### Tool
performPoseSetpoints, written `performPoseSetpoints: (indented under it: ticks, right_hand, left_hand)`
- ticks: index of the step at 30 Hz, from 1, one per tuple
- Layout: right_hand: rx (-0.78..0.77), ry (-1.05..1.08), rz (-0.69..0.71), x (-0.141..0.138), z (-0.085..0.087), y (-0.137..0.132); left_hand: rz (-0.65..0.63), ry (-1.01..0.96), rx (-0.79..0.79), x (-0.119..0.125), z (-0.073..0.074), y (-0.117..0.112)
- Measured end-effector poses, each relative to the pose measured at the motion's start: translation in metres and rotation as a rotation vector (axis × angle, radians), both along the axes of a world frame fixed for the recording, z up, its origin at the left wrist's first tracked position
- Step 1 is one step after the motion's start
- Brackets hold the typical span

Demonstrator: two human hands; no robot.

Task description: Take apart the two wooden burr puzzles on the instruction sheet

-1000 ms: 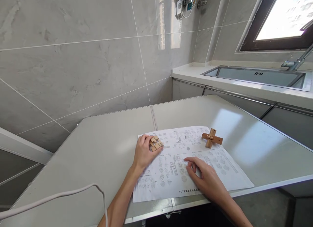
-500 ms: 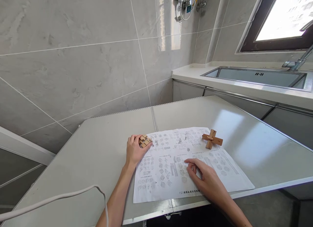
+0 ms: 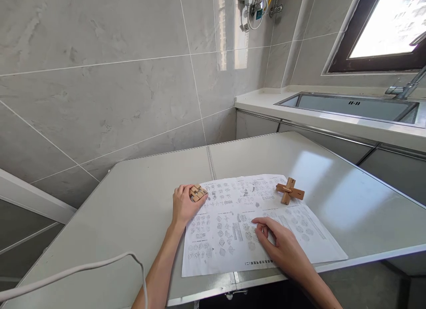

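My left hand (image 3: 185, 203) is closed around a wooden block puzzle (image 3: 198, 192) made of light interlocking pieces, at the upper left edge of a printed sheet (image 3: 229, 264). Part of the puzzle is hidden by the fingers. Over the lower right of the sheet rests my right hand (image 3: 279, 242), holding nothing. Its index finger is stretched out to the printed drawings, the thumb lies apart, and the other fingers are curled. A brown wooden cross-shaped puzzle (image 3: 289, 191) sits at the sheet's upper right corner. The sheet carries many small diagrams of puzzle shapes.
The pale folding table (image 3: 143, 238) has a seam down its middle. A white cable (image 3: 100, 262) arches across the lower left. Grey tiled wall (image 3: 133, 100) stands behind. At the right are a counter with a sink (image 3: 353, 105), a faucet (image 3: 406, 87) and a window (image 3: 386, 33).
The whole view shifts very slightly. Both hands, the puzzles and the sheet keep their places relative to each other.
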State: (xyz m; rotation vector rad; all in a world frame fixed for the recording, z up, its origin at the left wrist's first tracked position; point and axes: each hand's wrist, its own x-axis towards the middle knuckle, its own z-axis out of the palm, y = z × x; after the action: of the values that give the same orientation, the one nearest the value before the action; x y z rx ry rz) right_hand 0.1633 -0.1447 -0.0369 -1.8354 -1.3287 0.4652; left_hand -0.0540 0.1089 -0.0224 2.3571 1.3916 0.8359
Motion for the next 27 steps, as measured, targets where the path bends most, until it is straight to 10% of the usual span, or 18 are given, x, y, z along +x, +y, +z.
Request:
performPoseSetpoints:
  ticks: [10,27]
  right_hand:
    - [0.025,-0.01,0.033,0.003,-0.004,0.001]
    - [0.136,0.323,-0.151,0.006,-0.003,0.004]
  left_hand:
    - [-0.048,-0.05,0.076,0.006,0.006,-0.018]
    - [-0.63,0.008,0.124,0.035,0.012,-0.078]
